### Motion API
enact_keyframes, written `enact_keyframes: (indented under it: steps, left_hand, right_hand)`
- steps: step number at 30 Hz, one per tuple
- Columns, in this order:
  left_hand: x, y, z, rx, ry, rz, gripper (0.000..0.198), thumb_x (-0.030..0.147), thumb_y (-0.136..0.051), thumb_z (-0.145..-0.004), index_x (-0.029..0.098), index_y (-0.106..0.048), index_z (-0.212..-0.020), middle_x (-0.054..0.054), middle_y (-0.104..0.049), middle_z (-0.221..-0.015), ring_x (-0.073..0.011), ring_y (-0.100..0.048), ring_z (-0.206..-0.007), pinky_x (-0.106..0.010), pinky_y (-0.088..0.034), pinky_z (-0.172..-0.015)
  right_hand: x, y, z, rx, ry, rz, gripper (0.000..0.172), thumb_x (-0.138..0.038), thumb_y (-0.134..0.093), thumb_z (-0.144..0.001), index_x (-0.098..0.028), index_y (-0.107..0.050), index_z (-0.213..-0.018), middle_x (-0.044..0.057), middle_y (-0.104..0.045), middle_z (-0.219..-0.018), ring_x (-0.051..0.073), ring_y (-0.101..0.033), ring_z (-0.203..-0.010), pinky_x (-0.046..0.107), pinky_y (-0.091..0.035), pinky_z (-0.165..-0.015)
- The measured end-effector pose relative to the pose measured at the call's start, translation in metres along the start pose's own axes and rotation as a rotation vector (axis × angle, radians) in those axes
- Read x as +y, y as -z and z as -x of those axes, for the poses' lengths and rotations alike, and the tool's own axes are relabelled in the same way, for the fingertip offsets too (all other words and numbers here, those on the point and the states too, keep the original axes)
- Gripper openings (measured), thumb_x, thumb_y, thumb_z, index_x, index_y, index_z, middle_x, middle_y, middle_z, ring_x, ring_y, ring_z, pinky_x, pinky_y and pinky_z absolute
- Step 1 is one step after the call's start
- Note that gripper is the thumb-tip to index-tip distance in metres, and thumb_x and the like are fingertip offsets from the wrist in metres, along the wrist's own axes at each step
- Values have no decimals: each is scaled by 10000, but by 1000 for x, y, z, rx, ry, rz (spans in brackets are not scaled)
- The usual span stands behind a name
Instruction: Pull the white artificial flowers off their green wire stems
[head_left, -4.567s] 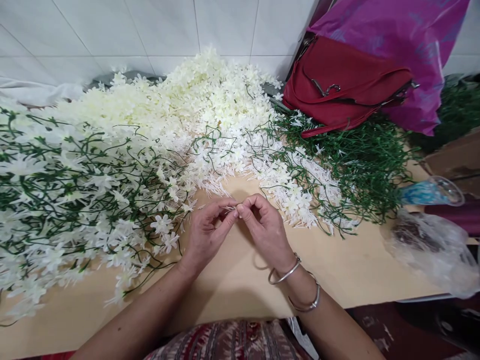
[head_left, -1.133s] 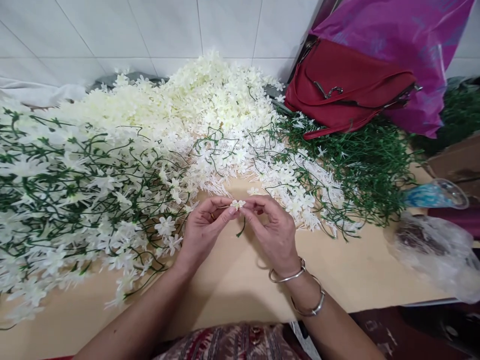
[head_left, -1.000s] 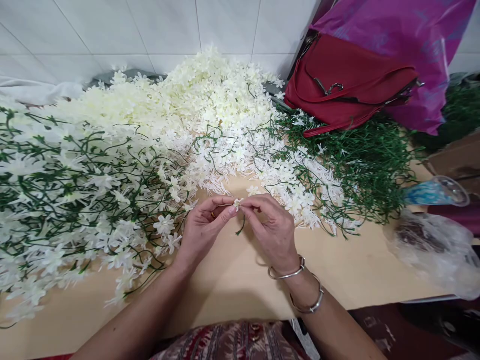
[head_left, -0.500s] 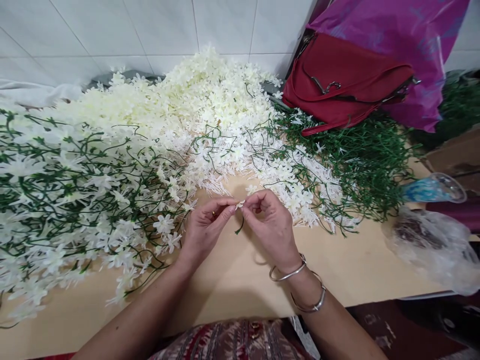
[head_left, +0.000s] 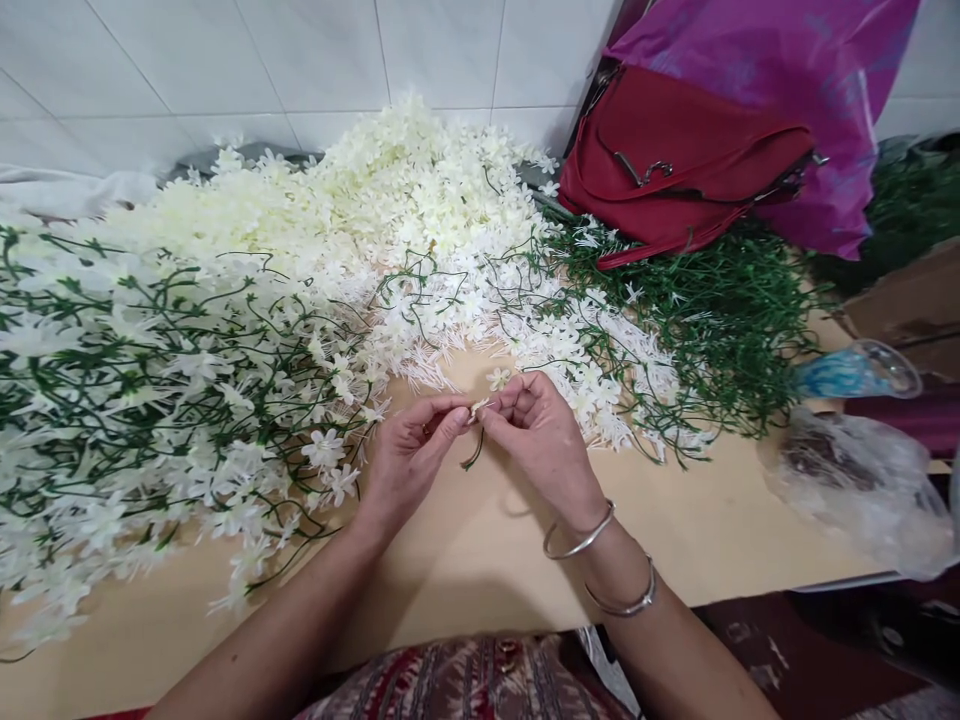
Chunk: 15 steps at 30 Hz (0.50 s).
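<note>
Between my two hands is a small white artificial flower [head_left: 478, 407] with a dark green stem hanging below it. My left hand [head_left: 412, 450] pinches it from the left with thumb and forefinger. From the other side, the fingertips of my right hand [head_left: 536, 440] close on the same flower and partly cover it. Just beyond the right fingers lies a loose pale blossom [head_left: 497, 378]. A large heap of finished-looking white flowers on green stems [head_left: 187, 400] spreads left of my left hand.
Loose cream petals [head_left: 420, 180] are piled against the tiled wall. Green stems [head_left: 735, 320] lie at the right under a red handbag [head_left: 690, 160], with a purple bag [head_left: 825, 90] behind. A blue-patterned cup [head_left: 855, 372] lies near a clear plastic bag [head_left: 862, 490] on the table [head_left: 675, 540].
My right fingers have shifted slightly over the flower, and its stem now hangs tilted a little more to the left. The whole view has moved slightly.
</note>
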<state>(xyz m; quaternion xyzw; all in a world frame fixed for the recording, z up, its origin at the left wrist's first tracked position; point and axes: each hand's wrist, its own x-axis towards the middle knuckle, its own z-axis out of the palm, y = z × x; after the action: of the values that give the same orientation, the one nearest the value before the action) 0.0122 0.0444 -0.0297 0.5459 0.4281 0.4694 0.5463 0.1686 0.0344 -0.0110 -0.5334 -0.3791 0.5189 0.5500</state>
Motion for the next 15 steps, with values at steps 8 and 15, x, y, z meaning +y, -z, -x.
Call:
enact_keyframes:
  steps: [8,15]
  left_hand:
    - [-7,1,3,-6,-105,-113,133,303,-694,-967,200,-753,-1027,-43,-750,-960,-154,-691,-870,-247,-546,-812]
    - [3,-3,4,0,-43,162,249,249,-721,-952,221,-583,-1158,-36,-779,-995,-158,-748,-966,-282,-578,-917]
  right_hand:
    - [0,3,1,-49,60,49,331,-235,-797,-766,-243,-580,-1016,-47,-664,-783,128,-616,-702,273,-508,-689]
    - [-3,3,4,-60,416,380,73,-198,-682,-922,-247,-726,-890,7,-645,-875,169,-586,-827,330,-487,-790]
